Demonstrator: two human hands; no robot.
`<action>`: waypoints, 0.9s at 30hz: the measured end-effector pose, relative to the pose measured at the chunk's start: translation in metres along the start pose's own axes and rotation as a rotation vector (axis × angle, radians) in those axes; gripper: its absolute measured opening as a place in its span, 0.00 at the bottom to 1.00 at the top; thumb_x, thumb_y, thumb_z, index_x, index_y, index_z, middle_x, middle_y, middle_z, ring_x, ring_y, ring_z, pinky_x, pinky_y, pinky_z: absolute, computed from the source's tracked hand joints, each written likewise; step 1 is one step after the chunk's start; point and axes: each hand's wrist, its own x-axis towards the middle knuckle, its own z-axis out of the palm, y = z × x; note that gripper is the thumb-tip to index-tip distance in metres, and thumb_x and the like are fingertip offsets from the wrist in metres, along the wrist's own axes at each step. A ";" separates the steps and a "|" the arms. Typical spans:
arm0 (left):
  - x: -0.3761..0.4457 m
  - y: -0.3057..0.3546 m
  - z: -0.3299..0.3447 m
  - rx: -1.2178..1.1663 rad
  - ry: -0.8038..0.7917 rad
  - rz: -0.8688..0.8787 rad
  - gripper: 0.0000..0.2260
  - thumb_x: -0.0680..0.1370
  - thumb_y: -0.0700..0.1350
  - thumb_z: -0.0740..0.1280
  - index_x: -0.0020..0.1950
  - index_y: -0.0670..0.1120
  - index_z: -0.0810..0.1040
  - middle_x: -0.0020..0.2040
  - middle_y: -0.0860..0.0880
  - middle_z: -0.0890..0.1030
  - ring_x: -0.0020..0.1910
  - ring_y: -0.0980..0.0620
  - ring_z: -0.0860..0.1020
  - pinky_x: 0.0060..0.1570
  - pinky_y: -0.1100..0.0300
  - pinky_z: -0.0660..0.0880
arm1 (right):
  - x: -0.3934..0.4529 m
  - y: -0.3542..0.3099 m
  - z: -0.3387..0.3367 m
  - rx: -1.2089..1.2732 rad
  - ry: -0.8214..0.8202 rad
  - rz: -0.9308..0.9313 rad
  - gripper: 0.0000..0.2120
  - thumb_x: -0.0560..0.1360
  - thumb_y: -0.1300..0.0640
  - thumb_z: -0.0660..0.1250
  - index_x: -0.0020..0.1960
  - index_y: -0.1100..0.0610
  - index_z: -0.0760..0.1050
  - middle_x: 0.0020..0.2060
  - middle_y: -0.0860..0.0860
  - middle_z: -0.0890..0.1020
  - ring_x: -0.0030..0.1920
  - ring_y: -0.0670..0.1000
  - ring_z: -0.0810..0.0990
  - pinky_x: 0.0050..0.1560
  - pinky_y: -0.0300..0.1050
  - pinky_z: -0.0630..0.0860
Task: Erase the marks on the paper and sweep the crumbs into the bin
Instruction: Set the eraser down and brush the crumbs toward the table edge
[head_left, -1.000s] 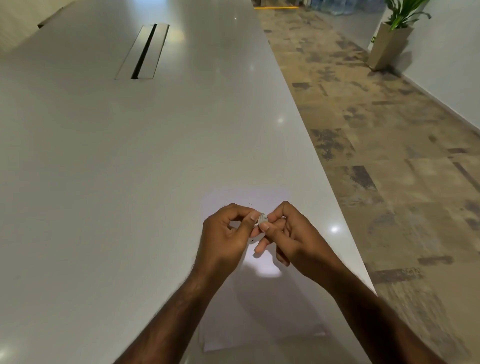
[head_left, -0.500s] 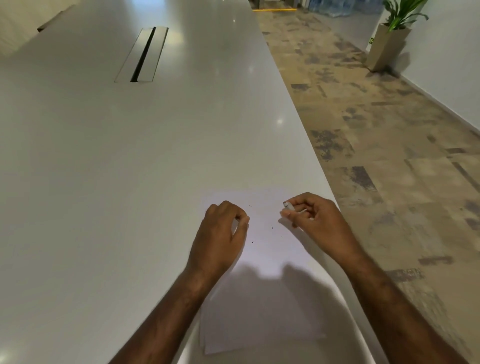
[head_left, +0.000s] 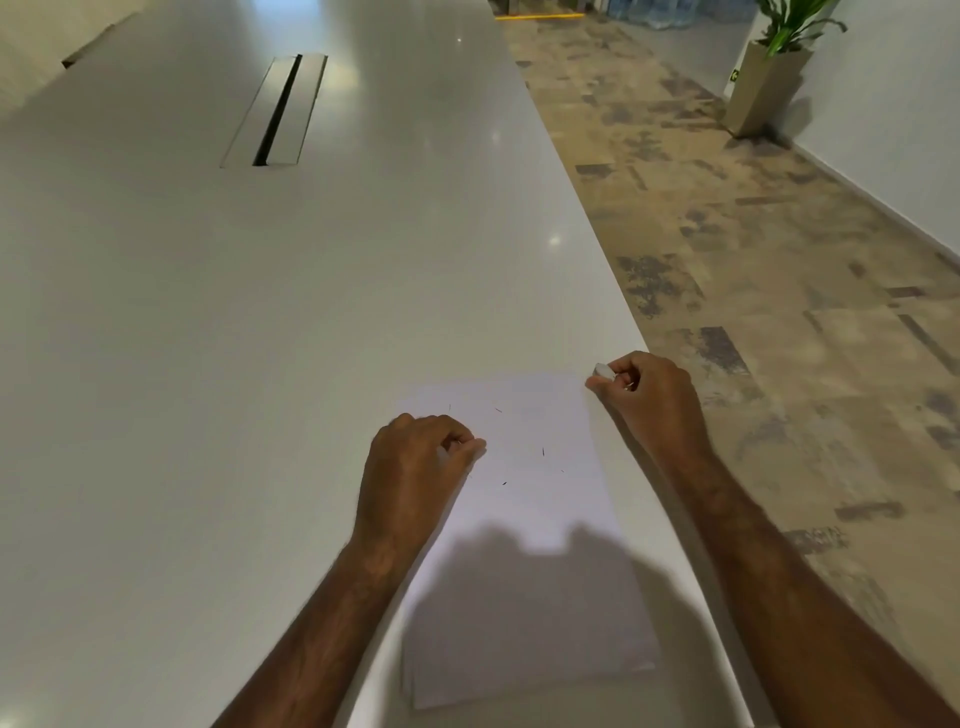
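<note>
A white sheet of paper (head_left: 524, 519) lies on the white table near its right edge. Several small dark crumbs or marks (head_left: 543, 451) are scattered over its upper half. My left hand (head_left: 415, 473) rests on the paper's left edge with the fingers curled in; whether anything is inside them is hidden. My right hand (head_left: 652, 397) is at the paper's upper right corner, pinching a small white eraser (head_left: 602, 370) that sticks out between thumb and forefinger. No bin is in view.
The long white table (head_left: 208, 338) stretches ahead, with a cable slot (head_left: 278, 111) at the far centre. Its right edge runs just beside my right hand, with patterned floor beyond. A potted plant (head_left: 769, 78) stands by the far right wall.
My hands were together over the paper holding the eraser. They parted: the right hand carried the eraser out to the paper's upper right corner, the left settled on the left edge.
</note>
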 end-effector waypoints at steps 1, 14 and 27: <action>0.000 -0.002 0.001 -0.003 0.004 0.010 0.07 0.78 0.50 0.72 0.40 0.53 0.84 0.38 0.60 0.83 0.42 0.56 0.77 0.46 0.54 0.76 | 0.003 -0.001 0.002 -0.012 0.010 -0.008 0.10 0.76 0.48 0.78 0.44 0.54 0.83 0.33 0.45 0.82 0.36 0.50 0.80 0.39 0.46 0.73; -0.015 -0.049 0.000 0.188 0.005 0.060 0.20 0.86 0.44 0.55 0.78 0.46 0.69 0.78 0.52 0.68 0.80 0.50 0.61 0.78 0.53 0.59 | 0.014 -0.002 0.007 -0.033 0.013 0.006 0.12 0.76 0.47 0.78 0.52 0.55 0.85 0.36 0.46 0.83 0.41 0.52 0.83 0.46 0.49 0.78; -0.017 -0.060 0.008 0.466 -0.100 0.088 0.24 0.86 0.46 0.50 0.81 0.42 0.61 0.82 0.47 0.60 0.81 0.42 0.56 0.79 0.43 0.55 | -0.021 -0.022 0.018 -0.101 -0.025 -0.005 0.24 0.82 0.49 0.72 0.74 0.56 0.72 0.61 0.50 0.80 0.61 0.52 0.79 0.59 0.44 0.70</action>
